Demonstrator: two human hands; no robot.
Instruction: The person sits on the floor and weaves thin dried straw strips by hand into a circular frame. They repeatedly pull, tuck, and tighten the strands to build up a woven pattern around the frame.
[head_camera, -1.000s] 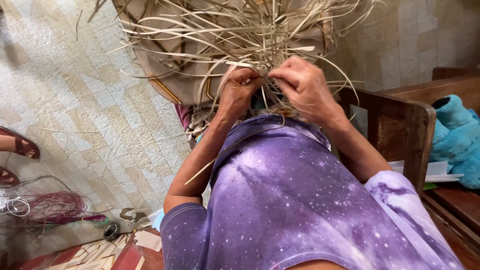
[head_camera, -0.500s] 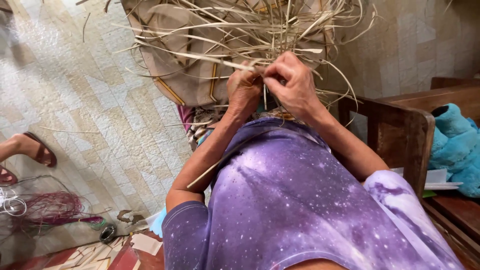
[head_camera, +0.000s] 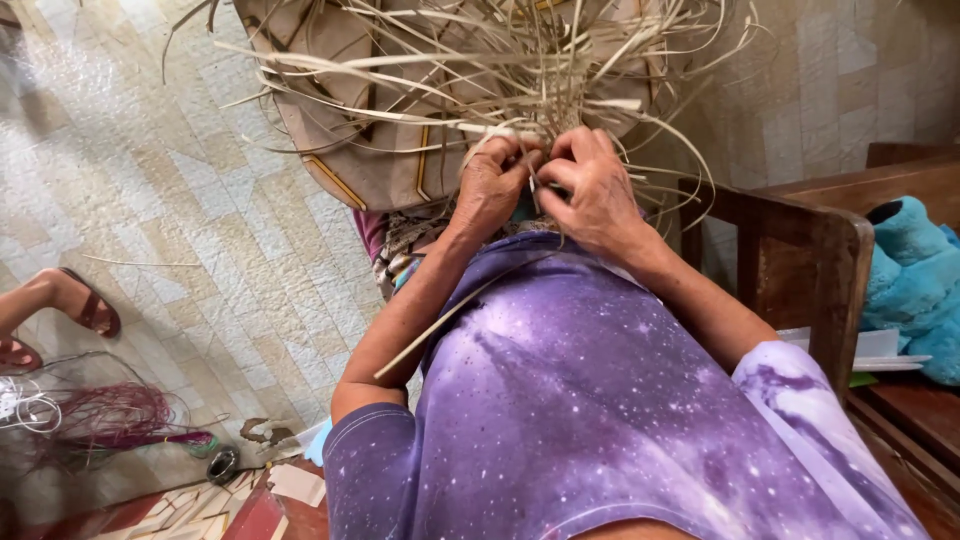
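Left hand (head_camera: 492, 185) and right hand (head_camera: 592, 190) pinched shut side by side on pale dry straw strips (head_camera: 470, 70). Strips flat, narrow, tan; loose ends fan out above and beside the fingers over a brown woven piece (head_camera: 350, 150).

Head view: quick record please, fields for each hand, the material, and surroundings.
left hand: fingers pinched on pale straw strips
right hand: pinching the same strips, close against the left
material: loose strips fanning out above the hands
floor: patterned tiles
right side: wooden chair, blue plush toy
far left: another person's sandalled foot
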